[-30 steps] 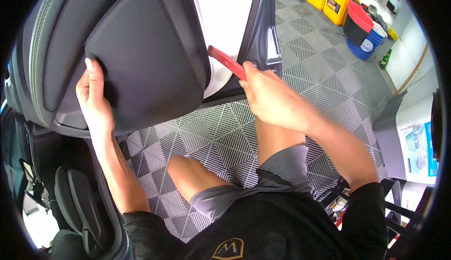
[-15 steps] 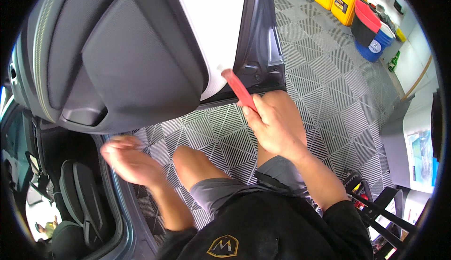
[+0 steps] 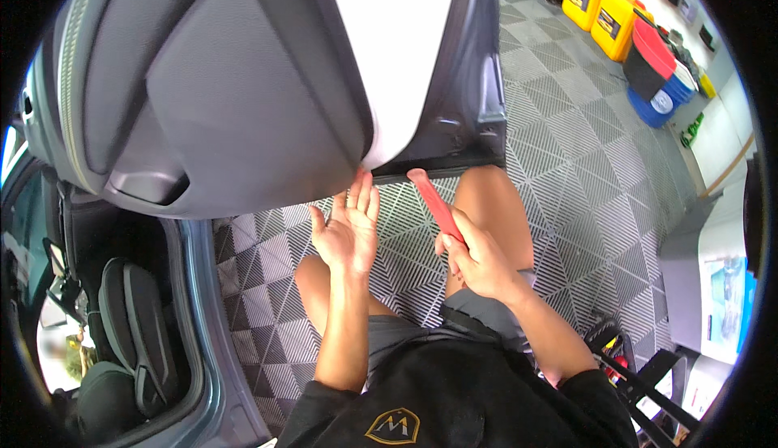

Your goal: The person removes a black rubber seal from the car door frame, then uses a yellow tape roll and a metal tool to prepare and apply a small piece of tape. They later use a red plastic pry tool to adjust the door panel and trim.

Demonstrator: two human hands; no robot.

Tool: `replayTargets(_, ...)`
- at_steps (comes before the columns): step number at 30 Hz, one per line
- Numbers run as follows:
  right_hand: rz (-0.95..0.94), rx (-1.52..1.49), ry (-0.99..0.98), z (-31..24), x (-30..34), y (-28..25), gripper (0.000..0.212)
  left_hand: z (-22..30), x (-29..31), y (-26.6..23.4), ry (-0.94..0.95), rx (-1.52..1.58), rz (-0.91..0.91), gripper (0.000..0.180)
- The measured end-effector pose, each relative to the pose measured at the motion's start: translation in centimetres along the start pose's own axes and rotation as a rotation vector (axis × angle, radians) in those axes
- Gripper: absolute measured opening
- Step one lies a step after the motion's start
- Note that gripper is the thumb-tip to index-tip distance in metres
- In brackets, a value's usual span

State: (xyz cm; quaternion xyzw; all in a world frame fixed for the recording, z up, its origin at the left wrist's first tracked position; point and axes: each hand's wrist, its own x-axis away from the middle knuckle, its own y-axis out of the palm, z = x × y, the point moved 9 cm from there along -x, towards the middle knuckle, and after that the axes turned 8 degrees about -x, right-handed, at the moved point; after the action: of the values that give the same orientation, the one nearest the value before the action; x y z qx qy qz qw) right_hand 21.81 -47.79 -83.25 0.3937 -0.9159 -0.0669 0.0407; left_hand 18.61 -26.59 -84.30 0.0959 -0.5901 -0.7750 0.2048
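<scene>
A car door stands open in front of me, with its dark grey trim panel (image 3: pixel 243 108) toward me and a white strip (image 3: pixel 397 51) along the panel's right side. My right hand (image 3: pixel 478 258) is closed round a long red bar-shaped tool (image 3: pixel 435 205) with a rounded end; its exact kind I cannot make out. The tool points up and left, just below the door's lower edge and apart from it. My left hand (image 3: pixel 350 233) is palm up with fingers stretched, its fingertips at the lower tip of the white strip. Whether they touch it is hard to tell.
Left lies the car's door opening with a dark seat (image 3: pixel 138 334) and blue-grey sill (image 3: pixel 207 286). Yellow canisters (image 3: pixel 612 23) and a blue bucket (image 3: pixel 660 100) stand far right on the patterned floor (image 3: pixel 559 148). A grey-white container (image 3: pixel 705 278) and a black frame (image 3: pixel 648 383) are at right.
My left hand has swung right and up to the strip's lower tip, palm turned up. The red tool in my right hand has dropped away from the white strip. The view has shifted slightly.
</scene>
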Motion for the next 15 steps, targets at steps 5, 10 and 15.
replayTargets(5, 0.052, 0.049, 0.067, 0.1, -0.7, 0.2, 0.043, 1.0, 0.4, -1.5, -0.011, 0.044, 0.107, 0.081)
replayTargets(10, 0.037, 0.019, 0.023, -0.3, -1.7, 0.1, 0.042, -3.3, -0.8, 1.2, -0.094, 0.184, -0.062, 0.079)
replayTargets(15, 0.059, -0.063, -0.202, -2.9, -0.1, -1.2, 0.057, -2.4, 0.9, 2.8, -0.062, 0.288, -0.123, 0.061)
